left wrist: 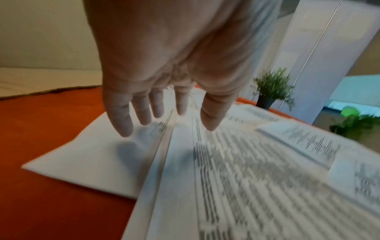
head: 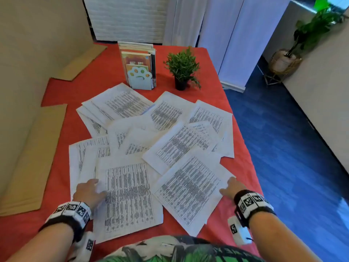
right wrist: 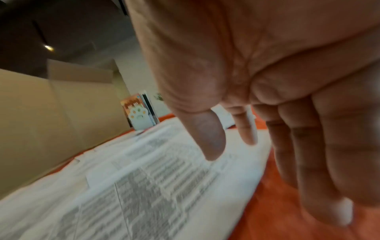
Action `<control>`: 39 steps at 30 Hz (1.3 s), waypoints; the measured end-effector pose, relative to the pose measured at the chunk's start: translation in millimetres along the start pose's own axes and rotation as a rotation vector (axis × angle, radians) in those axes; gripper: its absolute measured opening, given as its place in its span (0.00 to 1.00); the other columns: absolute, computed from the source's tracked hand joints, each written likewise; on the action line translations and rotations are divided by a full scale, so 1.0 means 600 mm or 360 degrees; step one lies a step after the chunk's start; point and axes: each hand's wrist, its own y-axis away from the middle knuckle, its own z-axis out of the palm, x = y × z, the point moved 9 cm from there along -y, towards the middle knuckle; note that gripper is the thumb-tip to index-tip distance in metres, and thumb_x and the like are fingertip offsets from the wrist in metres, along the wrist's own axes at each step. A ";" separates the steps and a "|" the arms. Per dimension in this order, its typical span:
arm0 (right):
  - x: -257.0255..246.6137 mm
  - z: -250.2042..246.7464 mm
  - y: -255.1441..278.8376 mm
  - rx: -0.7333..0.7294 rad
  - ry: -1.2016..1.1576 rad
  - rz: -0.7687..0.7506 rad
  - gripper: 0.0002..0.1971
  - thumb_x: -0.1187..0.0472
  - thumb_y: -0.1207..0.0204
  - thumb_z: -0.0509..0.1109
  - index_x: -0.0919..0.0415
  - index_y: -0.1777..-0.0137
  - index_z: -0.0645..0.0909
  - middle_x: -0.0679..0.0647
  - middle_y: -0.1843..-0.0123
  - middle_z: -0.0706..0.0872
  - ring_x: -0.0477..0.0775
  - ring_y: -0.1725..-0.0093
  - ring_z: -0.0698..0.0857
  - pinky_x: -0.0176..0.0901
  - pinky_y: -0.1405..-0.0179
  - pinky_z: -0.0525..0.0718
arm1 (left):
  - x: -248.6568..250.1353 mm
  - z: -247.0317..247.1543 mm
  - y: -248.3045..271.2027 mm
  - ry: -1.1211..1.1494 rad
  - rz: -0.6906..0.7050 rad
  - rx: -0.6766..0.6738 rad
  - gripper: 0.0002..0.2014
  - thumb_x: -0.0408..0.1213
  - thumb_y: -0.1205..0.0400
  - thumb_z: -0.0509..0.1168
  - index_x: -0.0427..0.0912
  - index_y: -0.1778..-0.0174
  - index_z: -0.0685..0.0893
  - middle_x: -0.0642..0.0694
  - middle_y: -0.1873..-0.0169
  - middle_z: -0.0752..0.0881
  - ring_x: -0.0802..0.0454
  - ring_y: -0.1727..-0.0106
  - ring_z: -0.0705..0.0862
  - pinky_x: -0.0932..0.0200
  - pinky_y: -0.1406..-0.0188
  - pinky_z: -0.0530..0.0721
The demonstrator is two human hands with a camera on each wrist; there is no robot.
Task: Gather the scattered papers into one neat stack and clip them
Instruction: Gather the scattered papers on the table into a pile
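Head view: papers (head: pixel 151 140) scattered and overlapping across the red table (head: pixel 62 91), unstacked, spread from near the front edge back toward the book holder (head: pixel 139 78). Small potted plant (head: pixel 182 69) stands just beside the holder, behind the sheets. Left hand (head: pixel 88 191) lies palm down at the left edge of the nearest printed sheet (head: pixel 128 197). Right hand (head: pixel 231 187) is at the right corner of the tilted sheet (head: pixel 188 188) beside it. Marker bands on both wrists. Cardboard (head: pixel 28 161) lies along the table's left side. A larger floor plant (head: pixel 309 33) stands well apart on the right.

Left wrist view: left hand (left wrist: pixel 164 65) with fingers (left wrist: pixel 121 116) straight and spread, hanging just above the sheets, shadows under them; nothing gripped. Contact with the paper: cannot tell, the picture is blurred. Papers (left wrist: pixel 246 170) overlap below, one blank sheet corner sticking out left onto the table (left wrist: pixel 41 146). Potted plant (left wrist: pixel 271 89) behind.

Right wrist view: right hand (right wrist: pixel 267 81) relaxed, fingers (right wrist: pixel 329 162) extended downward over the table (right wrist: pixel 287 211), thumb over the sheet's edge; holding nothing. Papers (right wrist: pixel 144 186) run off to the left; book holder (right wrist: pixel 139 112) at the far end.
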 end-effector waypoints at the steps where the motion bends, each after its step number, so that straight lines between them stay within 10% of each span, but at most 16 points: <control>1: 0.004 0.010 -0.003 -0.0020 -0.0055 0.0041 0.33 0.53 0.22 0.67 0.68 0.23 0.60 0.63 0.30 0.78 0.63 0.30 0.78 0.45 0.37 0.77 | -0.003 0.001 0.003 -0.0070 -0.0058 0.0034 0.37 0.49 0.28 0.72 0.43 0.24 0.68 0.32 0.28 0.70 0.34 0.32 0.76 0.45 0.33 0.75; 5: 0.004 0.043 -0.012 -0.0028 -0.0320 0.0153 0.37 0.55 0.26 0.69 0.63 0.22 0.53 0.65 0.36 0.80 0.66 0.38 0.82 0.48 0.44 0.82 | -0.006 0.015 0.015 -0.0229 -0.0155 0.0089 0.48 0.54 0.37 0.77 0.46 0.23 0.62 0.32 0.33 0.71 0.32 0.33 0.74 0.45 0.36 0.76; 10: -0.030 0.051 -0.026 0.0048 -0.0697 0.0125 0.40 0.69 0.26 0.65 0.62 0.19 0.46 0.69 0.36 0.79 0.67 0.40 0.83 0.50 0.47 0.83 | 0.000 0.028 0.021 0.0036 -0.0144 0.0144 0.50 0.37 0.35 0.80 0.46 0.21 0.58 0.29 0.33 0.68 0.26 0.36 0.76 0.39 0.34 0.76; 14: -0.072 0.018 -0.025 0.0222 -0.0759 0.0025 0.29 0.72 0.26 0.63 0.63 0.25 0.62 0.67 0.42 0.81 0.66 0.40 0.82 0.50 0.45 0.79 | 0.004 0.027 0.026 0.0282 -0.0070 0.0146 0.52 0.27 0.33 0.77 0.44 0.18 0.51 0.28 0.28 0.70 0.28 0.32 0.76 0.40 0.34 0.76; 18: -0.103 -0.037 -0.044 0.0381 -0.0623 -0.0126 0.05 0.71 0.29 0.60 0.65 0.54 0.75 0.60 0.57 0.80 0.63 0.53 0.81 0.44 0.59 0.75 | -0.001 0.021 0.037 0.0295 -0.0046 0.0215 0.32 0.33 0.21 0.68 0.34 0.22 0.63 0.30 0.29 0.76 0.30 0.32 0.77 0.44 0.34 0.76; 23: -0.118 -0.070 -0.085 0.0532 -0.0708 -0.0116 0.09 0.61 0.22 0.60 0.63 0.62 0.76 0.59 0.65 0.79 0.60 0.62 0.78 0.44 0.63 0.73 | -0.028 -0.009 0.032 0.0418 -0.0129 0.0305 0.19 0.35 0.19 0.65 0.29 0.36 0.77 0.27 0.40 0.83 0.33 0.43 0.82 0.45 0.42 0.80; 32: -0.193 -0.050 -0.132 0.0374 -0.0838 -0.0026 0.14 0.65 0.22 0.61 0.73 0.65 0.82 0.67 0.62 0.82 0.70 0.47 0.86 0.44 0.61 0.71 | -0.043 -0.066 0.046 0.0369 -0.0068 0.0659 0.17 0.33 0.15 0.56 0.39 0.33 0.80 0.28 0.54 0.88 0.35 0.60 0.83 0.49 0.56 0.82; 39: -0.249 -0.055 -0.132 0.0319 -0.0964 -0.0096 0.16 0.65 0.21 0.62 0.76 0.40 0.82 0.74 0.39 0.84 0.69 0.38 0.82 0.50 0.43 0.81 | -0.005 -0.130 0.065 0.0714 -0.0079 0.0969 0.09 0.36 0.14 0.53 0.38 0.51 0.78 0.40 0.67 0.78 0.42 0.64 0.76 0.53 0.65 0.73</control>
